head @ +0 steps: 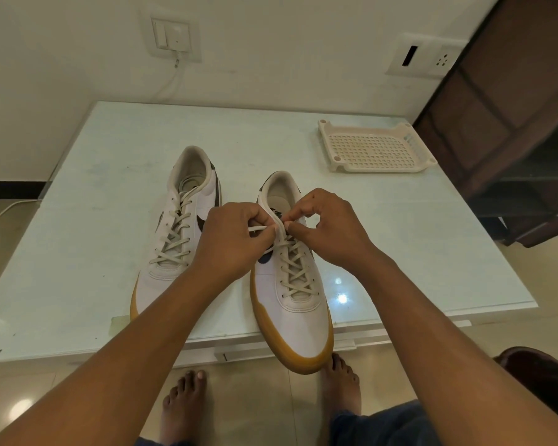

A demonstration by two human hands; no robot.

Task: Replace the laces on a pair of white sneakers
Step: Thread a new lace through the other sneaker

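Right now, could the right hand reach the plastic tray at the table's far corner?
Probably yes. Bare table lies between the right hand and the tray, so nothing blocks the way. But the hand pinches a lace and must release it first.

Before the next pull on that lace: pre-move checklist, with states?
1. Left hand pinches the lace: ok.
2. Right hand pinches the lace at the top of the lacing: ok.
3. Lace through the top eyelets: cannot tell, the fingertips hide them.
4. Sneaker under the hands fully on the table: not ok, its toe overhangs the near edge.
5. Other sneaker laced and apart from the worked one: ok.
6. Tray away from both hands: ok.
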